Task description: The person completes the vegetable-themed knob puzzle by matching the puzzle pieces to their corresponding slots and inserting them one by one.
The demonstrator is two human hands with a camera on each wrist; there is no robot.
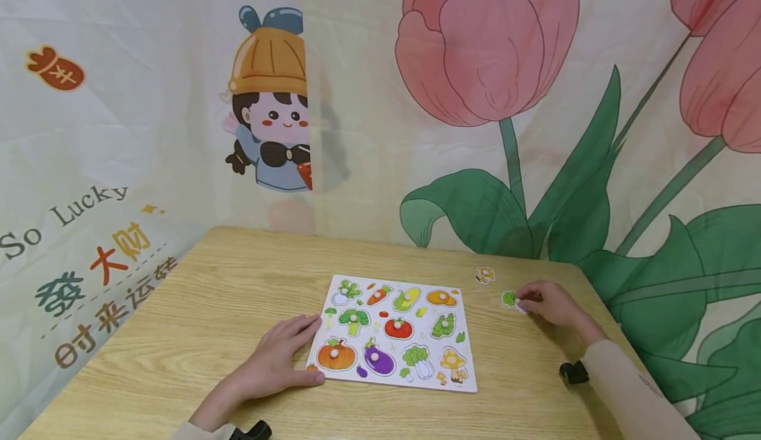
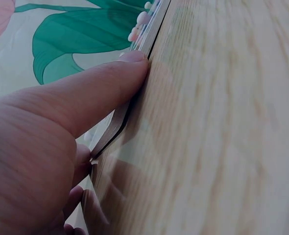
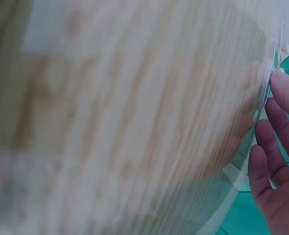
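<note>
A white vegetable puzzle board (image 1: 423,334) lies flat in the middle of the wooden table. My left hand (image 1: 276,357) rests at its near left corner, fingers stretched along the left edge. In the left wrist view the thumb (image 2: 105,83) presses the board's front edge. To the right of the board, my right hand (image 1: 549,301) pinches a leafy green bok choy puzzle piece (image 1: 508,298) at the table surface; the fingers partly cover it. Thumb and forefinger meet at its thin edge in the right wrist view. A mushroom piece (image 1: 485,275) lies just beyond.
Most board pictures, such as the tomato (image 1: 398,328) and pumpkin (image 1: 336,355), carry round knobs. The bok choy (image 1: 419,363) and mushroom (image 1: 454,361) pictures at the front right have none. A printed curtain (image 1: 368,162) hangs behind the table (image 1: 261,261).
</note>
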